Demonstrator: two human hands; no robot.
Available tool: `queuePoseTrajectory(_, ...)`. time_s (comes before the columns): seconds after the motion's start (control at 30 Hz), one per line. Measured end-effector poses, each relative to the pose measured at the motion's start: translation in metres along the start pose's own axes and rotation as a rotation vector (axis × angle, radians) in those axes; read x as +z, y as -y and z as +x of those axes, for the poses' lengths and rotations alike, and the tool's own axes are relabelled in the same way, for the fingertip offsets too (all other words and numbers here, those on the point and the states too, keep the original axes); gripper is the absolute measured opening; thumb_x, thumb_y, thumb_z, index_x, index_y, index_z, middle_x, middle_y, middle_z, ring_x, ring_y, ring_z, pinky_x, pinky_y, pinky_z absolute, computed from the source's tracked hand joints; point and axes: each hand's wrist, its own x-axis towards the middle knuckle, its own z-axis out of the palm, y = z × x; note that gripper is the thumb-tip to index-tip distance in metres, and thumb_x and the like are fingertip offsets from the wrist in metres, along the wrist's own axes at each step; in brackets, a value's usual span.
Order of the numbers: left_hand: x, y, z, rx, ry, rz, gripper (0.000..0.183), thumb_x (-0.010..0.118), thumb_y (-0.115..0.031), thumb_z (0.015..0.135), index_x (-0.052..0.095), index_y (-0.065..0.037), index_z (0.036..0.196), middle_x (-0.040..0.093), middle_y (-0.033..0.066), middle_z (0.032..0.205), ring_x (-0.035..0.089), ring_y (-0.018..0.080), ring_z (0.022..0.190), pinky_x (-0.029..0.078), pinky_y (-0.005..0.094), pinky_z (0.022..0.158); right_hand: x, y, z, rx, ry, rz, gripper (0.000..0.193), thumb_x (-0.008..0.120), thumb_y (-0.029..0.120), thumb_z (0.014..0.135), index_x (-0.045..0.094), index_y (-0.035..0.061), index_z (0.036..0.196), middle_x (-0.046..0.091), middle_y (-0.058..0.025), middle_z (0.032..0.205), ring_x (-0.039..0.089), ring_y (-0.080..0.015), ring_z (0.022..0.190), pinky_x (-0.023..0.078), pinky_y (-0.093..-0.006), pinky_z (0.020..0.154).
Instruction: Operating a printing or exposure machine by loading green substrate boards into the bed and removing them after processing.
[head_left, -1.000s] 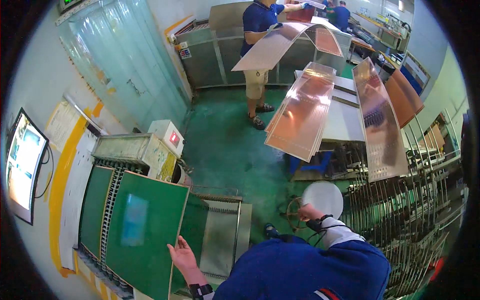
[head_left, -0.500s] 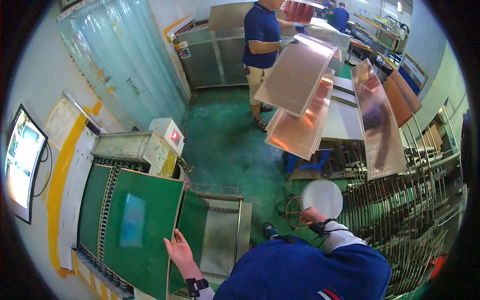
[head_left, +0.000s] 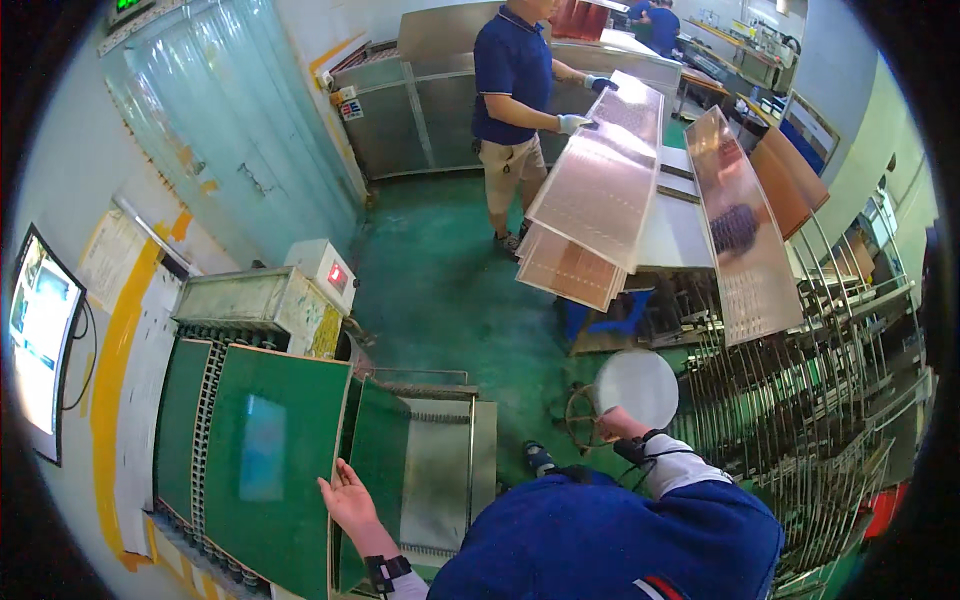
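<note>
My left hand [head_left: 352, 500] is open, palm turned up and fingers spread, at the right edge of a large green panel [head_left: 290, 410]. That panel lies on a roller conveyor [head_left: 203, 425], with another green panel [head_left: 385, 430] on the lower level beside it. My right hand [head_left: 620, 424] has its fingers curled, over or beside a spoked handwheel [head_left: 578, 418] and near a round white stool [head_left: 640, 385]. Its fingertips are mostly hidden, so I cannot tell whether it touches the wheel. Dark straps circle both my wrists.
Across the floor a co-worker [head_left: 512, 85] in gloves holds a shiny copper sheet [head_left: 600, 180] above other copper sheets [head_left: 570, 268]. Another copper sheet [head_left: 745, 230] leans right of the table. Metal rod racks [head_left: 800, 430] fill the right side; a screen [head_left: 42, 340] hangs at left.
The co-worker's copper sheet has swung round and come down over the other sheets, with both gloved hands now visible on it. My hands have stayed nearly in place; the view has shifted slightly.
</note>
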Motion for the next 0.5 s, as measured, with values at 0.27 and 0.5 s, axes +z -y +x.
queuePoseTrajectory(0.27, -0.003, -0.016, -0.006, 0.045, -0.033, 0.000, 0.041, 0.046, -0.026, 0.093, 0.042, 0.011, 0.110, 0.050, 0.0202, 0.107, 0.051, 0.0262, 0.102, 0.045, 0.0315, 0.092, 0.014, 0.058, -0.033, 0.199, -0.033, -0.201, 0.015, 0.062, 0.014, 0.072, 0.060, 0.0009, 0.066, 0.058, -0.0079, 0.057, 0.058, -0.0158, 0.047, 0.048, -0.0331, 0.043)
queuePoseTrajectory(0.5, 0.007, 0.004, 0.014, -0.012, 0.009, 0.002, 0.042, 0.046, -0.026, 0.093, 0.042, 0.012, 0.110, 0.051, 0.0206, 0.105, 0.051, 0.0270, 0.102, 0.045, 0.0316, 0.092, -0.010, 0.042, -0.046, 0.126, -0.105, -0.330, 0.015, 0.063, 0.017, 0.069, 0.062, 0.0019, 0.066, 0.062, -0.0089, 0.061, 0.062, -0.0169, 0.052, 0.052, -0.0302, 0.050)
